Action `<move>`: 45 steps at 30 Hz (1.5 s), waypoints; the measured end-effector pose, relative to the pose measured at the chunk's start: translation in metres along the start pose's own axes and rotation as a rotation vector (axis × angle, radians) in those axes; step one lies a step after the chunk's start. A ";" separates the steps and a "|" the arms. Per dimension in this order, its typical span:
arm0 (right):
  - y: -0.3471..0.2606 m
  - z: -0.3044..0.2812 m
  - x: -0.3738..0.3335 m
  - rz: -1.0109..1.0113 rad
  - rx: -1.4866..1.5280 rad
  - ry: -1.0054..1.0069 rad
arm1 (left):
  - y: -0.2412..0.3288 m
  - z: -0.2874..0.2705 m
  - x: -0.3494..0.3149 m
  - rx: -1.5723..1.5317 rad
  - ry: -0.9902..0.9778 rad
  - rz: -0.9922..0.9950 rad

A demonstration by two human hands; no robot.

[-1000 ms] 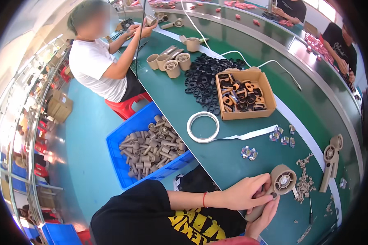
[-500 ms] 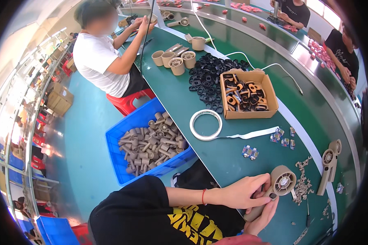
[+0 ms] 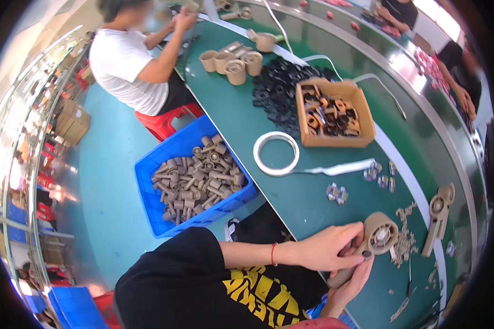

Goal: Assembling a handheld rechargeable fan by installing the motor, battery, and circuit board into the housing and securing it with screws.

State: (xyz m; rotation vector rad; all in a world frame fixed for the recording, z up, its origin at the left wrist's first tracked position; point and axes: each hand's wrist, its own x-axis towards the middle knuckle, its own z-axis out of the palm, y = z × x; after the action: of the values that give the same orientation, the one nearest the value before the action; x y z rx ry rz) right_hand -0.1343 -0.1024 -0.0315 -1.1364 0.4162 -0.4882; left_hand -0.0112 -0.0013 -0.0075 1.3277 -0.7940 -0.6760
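Over the near end of the green worktable I hold a taupe handheld fan (image 3: 380, 234), its round slotted head pointing up and away. My left hand (image 3: 326, 248), with a red string on its wrist, is closed around the fan's neck, fingers by a small dark button. From below, my right hand (image 3: 355, 284) wraps the handle, most of which the hands hide. Right beside the fan head lies a scatter of small grey-beige parts (image 3: 405, 245). A thin dark-handled screwdriver (image 3: 409, 288) lies near them.
A white tape roll (image 3: 257, 159) and small circuit boards (image 3: 337, 193) lie farther up the table. Behind are a cardboard box (image 3: 335, 141) of black-orange parts and a black parts pile (image 3: 280, 93). A blue bin (image 3: 148, 189) holds fan shells. A co-worker (image 3: 129, 71) sits far left.
My view has shifted and blurred slightly. The fan head has tilted a little, facing more to the right, with both hands still on it.
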 end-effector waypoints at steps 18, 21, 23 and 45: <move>-0.022 0.014 0.008 0.150 0.144 -0.153 | 0.000 -0.001 0.008 -0.016 0.016 -0.119; -0.023 0.014 0.008 0.164 0.115 -0.167 | 0.000 -0.001 0.006 -0.049 0.041 -0.149; -0.023 0.015 0.008 0.172 0.102 -0.170 | 0.002 -0.003 0.006 -0.138 0.022 -0.125; -0.024 0.019 0.015 0.129 0.063 -0.139 | -0.016 -0.010 0.007 0.095 0.063 0.189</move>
State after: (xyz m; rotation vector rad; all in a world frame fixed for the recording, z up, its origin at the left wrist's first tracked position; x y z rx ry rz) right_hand -0.1156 -0.1049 -0.0030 -1.0683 0.3486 -0.3051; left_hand 0.0018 -0.0034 -0.0235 1.3330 -0.8967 -0.4492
